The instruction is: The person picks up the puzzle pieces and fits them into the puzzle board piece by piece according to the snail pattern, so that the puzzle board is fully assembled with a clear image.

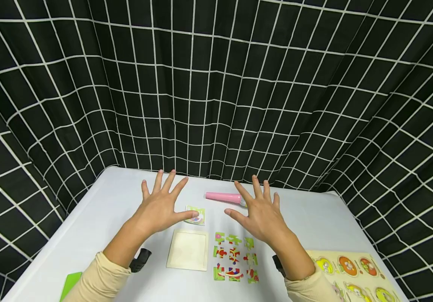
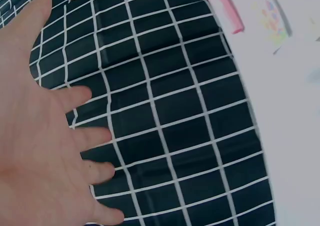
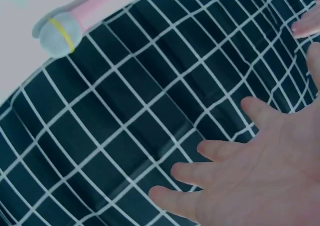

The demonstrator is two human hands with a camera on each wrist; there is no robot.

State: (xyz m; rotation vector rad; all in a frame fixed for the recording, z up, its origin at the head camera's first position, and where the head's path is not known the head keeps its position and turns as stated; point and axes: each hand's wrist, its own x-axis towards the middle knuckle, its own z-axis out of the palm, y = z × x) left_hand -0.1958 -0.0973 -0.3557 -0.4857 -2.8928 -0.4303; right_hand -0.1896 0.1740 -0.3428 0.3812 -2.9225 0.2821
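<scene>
Both hands are held up over the white table with fingers spread and nothing in them. In the head view the left hand (image 1: 159, 209) is nearest a small picture card (image 1: 197, 216), its thumb overlapping the card in view. Below that lies a pale square tray (image 1: 187, 250). The right hand (image 1: 263, 216) is near a pink toy microphone (image 1: 224, 197), whose grey head it partly hides; the right wrist view shows that head (image 3: 60, 35) with a yellow band. Several separate jigsaw pieces (image 1: 234, 255) lie in rows between the forearms.
A wooden board (image 1: 352, 272) with fruit-like pictures lies at the right front, partly behind the right sleeve. At the left front a green object (image 1: 72, 283) is partly covered by the left sleeve. A black curtain (image 1: 216, 84) with white grid lines surrounds the table (image 1: 125, 188).
</scene>
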